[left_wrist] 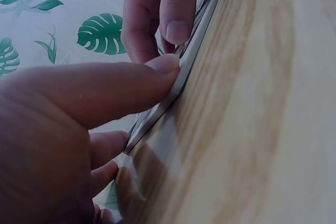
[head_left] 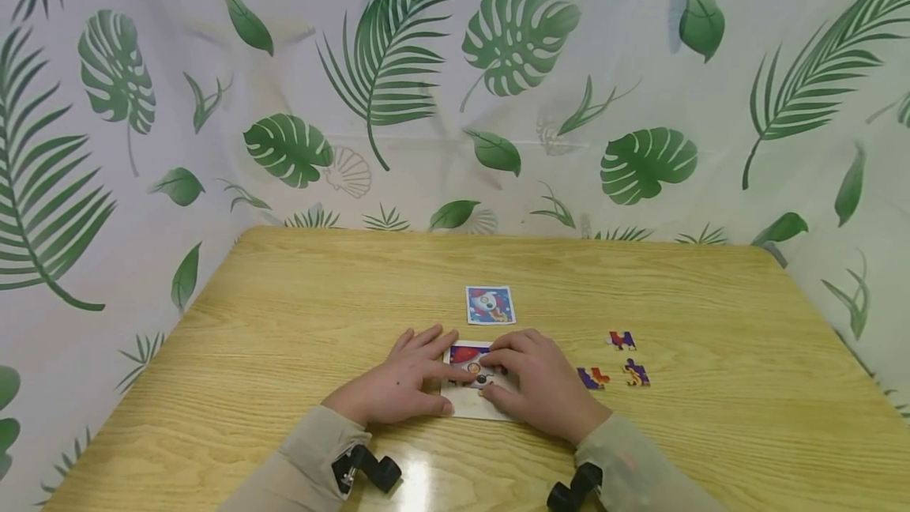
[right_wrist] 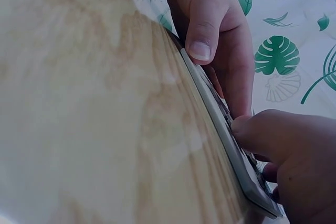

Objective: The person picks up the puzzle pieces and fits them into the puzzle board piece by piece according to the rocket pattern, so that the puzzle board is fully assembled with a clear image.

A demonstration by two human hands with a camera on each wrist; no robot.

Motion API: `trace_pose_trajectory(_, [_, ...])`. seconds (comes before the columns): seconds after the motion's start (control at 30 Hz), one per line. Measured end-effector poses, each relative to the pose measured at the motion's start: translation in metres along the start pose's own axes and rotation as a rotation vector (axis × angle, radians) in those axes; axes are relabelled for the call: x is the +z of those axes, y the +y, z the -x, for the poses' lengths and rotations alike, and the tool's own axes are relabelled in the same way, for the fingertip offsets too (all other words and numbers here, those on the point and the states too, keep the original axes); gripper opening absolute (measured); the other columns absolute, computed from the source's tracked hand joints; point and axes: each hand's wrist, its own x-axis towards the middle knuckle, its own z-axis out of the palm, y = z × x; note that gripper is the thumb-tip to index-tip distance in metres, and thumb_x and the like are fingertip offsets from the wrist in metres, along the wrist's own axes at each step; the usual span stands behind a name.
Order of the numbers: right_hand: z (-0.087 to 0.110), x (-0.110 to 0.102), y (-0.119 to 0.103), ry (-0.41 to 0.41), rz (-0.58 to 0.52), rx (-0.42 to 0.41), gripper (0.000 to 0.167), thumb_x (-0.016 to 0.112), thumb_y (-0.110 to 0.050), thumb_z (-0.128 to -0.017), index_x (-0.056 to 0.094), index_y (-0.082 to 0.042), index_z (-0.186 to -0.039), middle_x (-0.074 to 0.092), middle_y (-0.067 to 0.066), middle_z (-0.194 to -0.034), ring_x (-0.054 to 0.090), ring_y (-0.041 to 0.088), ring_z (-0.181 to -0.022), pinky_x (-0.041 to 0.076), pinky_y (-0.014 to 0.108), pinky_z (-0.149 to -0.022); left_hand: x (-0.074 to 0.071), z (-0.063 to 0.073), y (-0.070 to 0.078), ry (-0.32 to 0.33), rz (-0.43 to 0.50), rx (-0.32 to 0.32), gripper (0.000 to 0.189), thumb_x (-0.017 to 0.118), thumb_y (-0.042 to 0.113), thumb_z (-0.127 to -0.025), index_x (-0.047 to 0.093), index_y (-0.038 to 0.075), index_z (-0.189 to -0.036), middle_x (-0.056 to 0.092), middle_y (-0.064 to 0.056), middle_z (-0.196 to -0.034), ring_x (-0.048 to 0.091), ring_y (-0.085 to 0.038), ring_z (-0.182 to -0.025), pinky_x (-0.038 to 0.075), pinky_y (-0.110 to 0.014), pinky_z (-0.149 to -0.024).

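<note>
A small jigsaw tray (head_left: 465,405) lies on the table between both hands, with a partly assembled picture (head_left: 465,354) in its upper part and bare cream backing below. My left hand (head_left: 401,385) rests spread over the tray's left side, its index finger stretched across the picture. In the left wrist view, its thumb (left_wrist: 126,90) touches the near edge. From the right, my right hand (head_left: 547,389) bends over the tray, thumb and fingers pinching at a puzzle piece mostly hidden under them. The right thumb (right_wrist: 268,129) presses close over the tray (right_wrist: 215,111).
Behind the tray lies a square picture card (head_left: 490,305) showing a rocket. Right of the right hand are three loose puzzle pieces: one farther back (head_left: 622,340), one at right (head_left: 637,373) and one near the hand (head_left: 592,378). A leaf-patterned cloth (head_left: 426,101) hangs behind the wooden table (head_left: 320,283).
</note>
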Motion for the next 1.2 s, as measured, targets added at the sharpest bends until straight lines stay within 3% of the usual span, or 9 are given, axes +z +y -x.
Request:
trace_pose_trajectory(0.6, [-0.003,-0.001,0.004,-0.029,-0.012,0.025,0.030,0.073,-0.048,-0.090,0.076,-0.031,-0.114,0.062,-0.010,-0.120,0.053,0.015,-0.114,0.044,0.046,-0.102,-0.007,-0.003,0.004,-0.020,0.007,-0.006,0.042,0.066,0.042,-0.097,0.063,0.039,-0.139,0.018,-0.008,-0.168,0.000,-0.031,-0.155,-0.005,-0.060,-0.118])
trace_pose_trajectory(0.8, [-0.004,-0.002,0.005,-0.012,-0.010,0.037,0.025,0.074,-0.043,-0.091,0.077,-0.030,-0.111,0.062,-0.009,-0.119,0.053,0.015,-0.113,0.043,0.045,-0.103,-0.009,-0.005,0.003,-0.009,-0.042,0.023,0.047,0.065,0.043,-0.097,0.059,0.039,-0.143,0.017,-0.008,-0.168,0.001,-0.032,-0.154,-0.004,-0.062,-0.118])
trace_pose_trajectory(0.97, [-0.003,-0.002,0.005,-0.033,-0.020,0.042,0.026,0.076,-0.042,-0.090,0.077,-0.028,-0.112,0.063,-0.008,-0.119,0.053,0.017,-0.113,0.044,0.046,-0.102,-0.005,-0.005,0.004,-0.007,-0.029,0.007,0.057,0.065,0.044,-0.096,0.049,0.040,-0.151,0.018,-0.007,-0.168,0.002,-0.032,-0.154,-0.004,-0.062,-0.118])
trace_pose_trajectory(1.2, [0.002,-0.003,0.011,-0.011,-0.147,0.059,0.016,0.070,-0.028,-0.095,0.076,-0.026,-0.110,0.062,-0.010,-0.118,0.053,0.013,-0.113,0.046,0.045,-0.100,0.003,-0.003,0.002,0.001,-0.022,-0.023,0.064,0.065,0.053,-0.094,0.045,0.041,-0.153,0.017,-0.003,-0.168,0.002,-0.030,-0.155,-0.003,-0.061,-0.118])
